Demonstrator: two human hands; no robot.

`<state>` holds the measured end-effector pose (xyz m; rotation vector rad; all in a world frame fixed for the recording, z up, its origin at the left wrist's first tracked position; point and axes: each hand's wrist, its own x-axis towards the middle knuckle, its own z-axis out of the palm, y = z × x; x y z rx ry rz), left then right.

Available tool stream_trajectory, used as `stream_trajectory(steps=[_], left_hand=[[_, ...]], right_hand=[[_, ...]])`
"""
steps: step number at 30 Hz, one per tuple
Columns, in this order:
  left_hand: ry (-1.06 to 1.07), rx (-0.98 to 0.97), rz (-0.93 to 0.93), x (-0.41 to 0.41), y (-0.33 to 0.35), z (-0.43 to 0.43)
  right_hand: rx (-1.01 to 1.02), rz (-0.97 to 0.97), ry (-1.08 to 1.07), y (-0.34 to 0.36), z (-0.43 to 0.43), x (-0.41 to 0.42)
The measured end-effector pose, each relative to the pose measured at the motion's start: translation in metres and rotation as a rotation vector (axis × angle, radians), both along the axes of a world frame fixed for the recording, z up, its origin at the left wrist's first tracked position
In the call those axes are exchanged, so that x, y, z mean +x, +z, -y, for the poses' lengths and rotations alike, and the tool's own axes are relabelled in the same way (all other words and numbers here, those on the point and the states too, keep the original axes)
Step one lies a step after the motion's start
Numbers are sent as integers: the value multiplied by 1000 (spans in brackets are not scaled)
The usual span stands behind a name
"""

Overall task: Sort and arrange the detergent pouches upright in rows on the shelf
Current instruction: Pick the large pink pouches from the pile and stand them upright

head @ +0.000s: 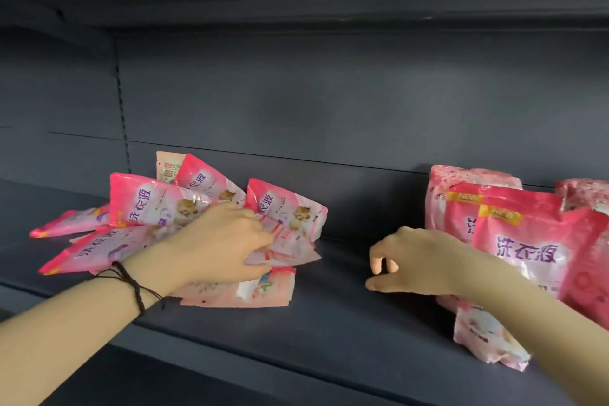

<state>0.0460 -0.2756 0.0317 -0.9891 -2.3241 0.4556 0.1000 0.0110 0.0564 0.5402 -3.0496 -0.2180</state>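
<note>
Dark shelf [329,323] carries a jumbled pouch pile [155,208] at left and an upright row [527,241] at right. Left grip [217,241] pinches a pale pouch [286,249] atop the pile; right grip [418,260] hangs empty, loosely curled. Best to lift it clear, then stand it beside the row.

Two arms in shot, both bare from the wrist back to the frame edge. Left hand [224,241] and left forearm [82,316]: dark bracelet [135,288] at the wrist, made of one thicker braided cord, brown-black, with a couple of thin dark strings running beside it, spread apart on the top of the wrist. A short loose string end sticks out near the braid. Right hand [418,260] and right forearm [543,310]: plain bare skin. Nails too blurred to tell.
</note>
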Motion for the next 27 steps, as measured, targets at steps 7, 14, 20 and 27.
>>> stream_trajectory(steps=[7,14,20,27], left_hand=[[33,22,42,-36,9,56],[-48,42,130,-77,2,48],[-130,-63,228,-108,-13,22],[-205,56,154,-120,-30,17]], right_hand=[[-28,10,13,-1,66,-35],[5,48,15,8,88,-66],[-366,107,87,3,87,-109],[-1383,84,-68,-17,78,-156]])
